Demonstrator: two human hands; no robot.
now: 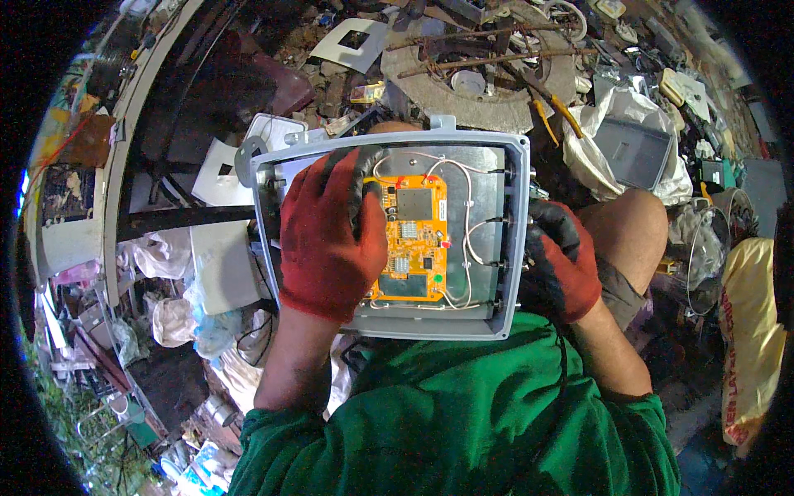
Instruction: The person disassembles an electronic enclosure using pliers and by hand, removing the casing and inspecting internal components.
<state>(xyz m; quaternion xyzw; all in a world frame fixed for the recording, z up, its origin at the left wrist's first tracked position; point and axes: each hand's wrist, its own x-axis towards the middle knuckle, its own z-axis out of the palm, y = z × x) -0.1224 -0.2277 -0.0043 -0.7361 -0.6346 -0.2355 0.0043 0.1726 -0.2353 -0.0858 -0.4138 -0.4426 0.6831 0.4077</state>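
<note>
A grey electronics enclosure (518,298) rests open on my lap. Inside, an orange circuit board (438,215) sits on a metal backplate (488,198), with thin white cables (468,240) running from it to connectors along the right wall. My left hand (335,231), in a red work glove with black fingers, lies over the board's left side with its fingers curled; what they hold is hidden. In a matching glove, my right hand (564,260) is closed against the outside of the right wall, level with the middle connector. Whatever its fingertips grip cannot be made out.
Scrap surrounds me. A white sack (591,136) with a grey plastic cover (633,153) lies far right, beside yellow-handled cutters (566,120). White panels (223,269) lie to the left. A yellow sack (753,331) stands at the right; metal rods (496,59) lie at the back.
</note>
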